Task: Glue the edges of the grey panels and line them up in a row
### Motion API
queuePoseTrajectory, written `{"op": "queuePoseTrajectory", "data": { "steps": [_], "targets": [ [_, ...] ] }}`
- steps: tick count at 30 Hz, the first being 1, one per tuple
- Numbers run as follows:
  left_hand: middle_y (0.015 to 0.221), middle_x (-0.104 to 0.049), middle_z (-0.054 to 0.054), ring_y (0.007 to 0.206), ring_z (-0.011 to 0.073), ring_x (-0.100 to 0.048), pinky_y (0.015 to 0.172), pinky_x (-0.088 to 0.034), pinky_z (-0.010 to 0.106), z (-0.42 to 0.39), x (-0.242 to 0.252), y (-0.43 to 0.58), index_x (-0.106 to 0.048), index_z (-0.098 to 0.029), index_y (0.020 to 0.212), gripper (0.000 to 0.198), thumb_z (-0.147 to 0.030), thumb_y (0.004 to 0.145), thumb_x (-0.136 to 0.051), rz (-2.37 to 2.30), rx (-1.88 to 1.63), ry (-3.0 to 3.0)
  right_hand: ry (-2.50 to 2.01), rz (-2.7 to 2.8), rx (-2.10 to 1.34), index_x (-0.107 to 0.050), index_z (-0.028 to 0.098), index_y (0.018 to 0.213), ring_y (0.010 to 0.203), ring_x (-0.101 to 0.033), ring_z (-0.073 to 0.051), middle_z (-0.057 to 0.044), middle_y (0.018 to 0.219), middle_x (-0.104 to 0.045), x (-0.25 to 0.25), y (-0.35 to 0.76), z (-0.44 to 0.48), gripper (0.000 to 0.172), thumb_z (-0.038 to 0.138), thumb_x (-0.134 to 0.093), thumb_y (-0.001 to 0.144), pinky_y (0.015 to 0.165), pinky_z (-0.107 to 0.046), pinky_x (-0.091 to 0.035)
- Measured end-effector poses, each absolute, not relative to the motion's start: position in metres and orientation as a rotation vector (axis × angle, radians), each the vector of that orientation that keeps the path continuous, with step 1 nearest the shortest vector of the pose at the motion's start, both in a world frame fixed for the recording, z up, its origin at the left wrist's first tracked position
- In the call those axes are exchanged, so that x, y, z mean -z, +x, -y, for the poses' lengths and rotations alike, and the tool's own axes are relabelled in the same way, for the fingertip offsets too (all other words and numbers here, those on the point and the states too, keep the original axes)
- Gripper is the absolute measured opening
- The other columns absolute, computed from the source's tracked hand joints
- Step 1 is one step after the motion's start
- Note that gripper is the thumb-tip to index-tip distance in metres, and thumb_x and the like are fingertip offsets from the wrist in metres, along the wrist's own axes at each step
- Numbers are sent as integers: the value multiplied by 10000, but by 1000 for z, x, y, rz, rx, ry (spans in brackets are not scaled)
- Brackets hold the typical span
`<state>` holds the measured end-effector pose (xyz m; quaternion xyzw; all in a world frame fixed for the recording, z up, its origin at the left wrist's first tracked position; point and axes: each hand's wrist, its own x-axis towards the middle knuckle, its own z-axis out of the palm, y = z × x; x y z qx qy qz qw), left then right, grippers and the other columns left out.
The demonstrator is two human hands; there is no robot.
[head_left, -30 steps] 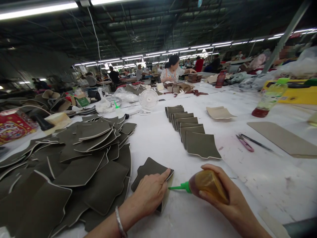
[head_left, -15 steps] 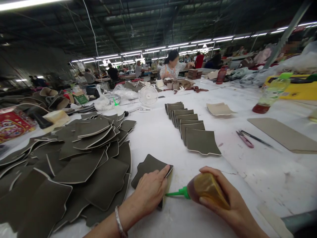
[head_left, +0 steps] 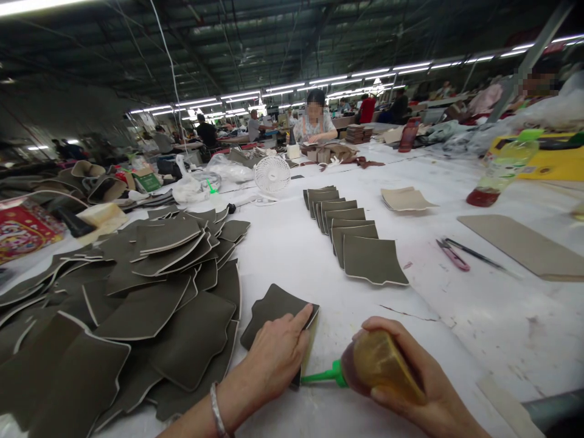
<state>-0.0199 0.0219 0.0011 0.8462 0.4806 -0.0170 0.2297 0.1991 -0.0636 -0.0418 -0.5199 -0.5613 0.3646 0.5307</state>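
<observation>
My left hand point(head_left: 280, 347) lies on a dark olive leather-like piece point(head_left: 274, 307), index finger stretched along its right corner and pressing it to the table. Some of its other fingers are hidden. A narrow tan strip point(head_left: 309, 344) shows along the piece's right edge. In my right hand point(head_left: 424, 377) is a squeeze bottle point(head_left: 381, 365) of amber-brown liquid, tilted on its side. Its green nozzle point(head_left: 319, 377) points left, the tip at the lower right edge of the piece. Left of my hands a large loose pile of similar pieces point(head_left: 150, 316) spreads out.
A row of overlapping olive pieces point(head_left: 374, 258) stands ahead. Pink-handled snips point(head_left: 454, 255), a thin dark tool point(head_left: 477, 255), a beige panel point(head_left: 524, 243) and a bottle point(head_left: 506, 167) are at right. A small white fan point(head_left: 272, 174) stands farther back; a co-worker point(head_left: 314, 121) sits beyond.
The bottle and my right hand have moved down slightly, and the nozzle tip has slid along the piece's edge toward me. My left hand stays put. The co-worker's arm has drawn in.
</observation>
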Motion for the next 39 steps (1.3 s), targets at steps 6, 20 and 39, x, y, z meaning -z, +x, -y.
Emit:
{"op": "queuePoseTrajectory", "data": {
  "steps": [6,20,39],
  "targets": [
    [1144,-616,107,1049,268,-596,941,-430,395,-21,-5,-20,-331,-218,1483,521,-284,973,-244,-1295,42,2286,-1321,1362,-731,-535,283,1175,1095,-525,-196,6,1191,-537,39,201,60,462,396,-724,769,940,-196,-383],
    [1194,-630,90,1099,238,-584,961,-420,343,-29,-5,-18,-395,-215,1448,518,-244,948,-263,-1246,82,2290,-1366,1576,-470,-437,315,1238,1012,-573,-180,-3,1170,-541,40,230,29,469,394,-689,850,862,-227,-466],
    [1195,-611,116,1035,223,-601,921,-426,314,-56,-8,-43,-530,-156,1316,463,-372,932,-387,-1556,-260,2229,-888,502,-1335,-575,233,1212,973,-645,-221,-37,1073,-686,35,217,58,454,400,-717,815,822,-304,-533]
  ]
}}
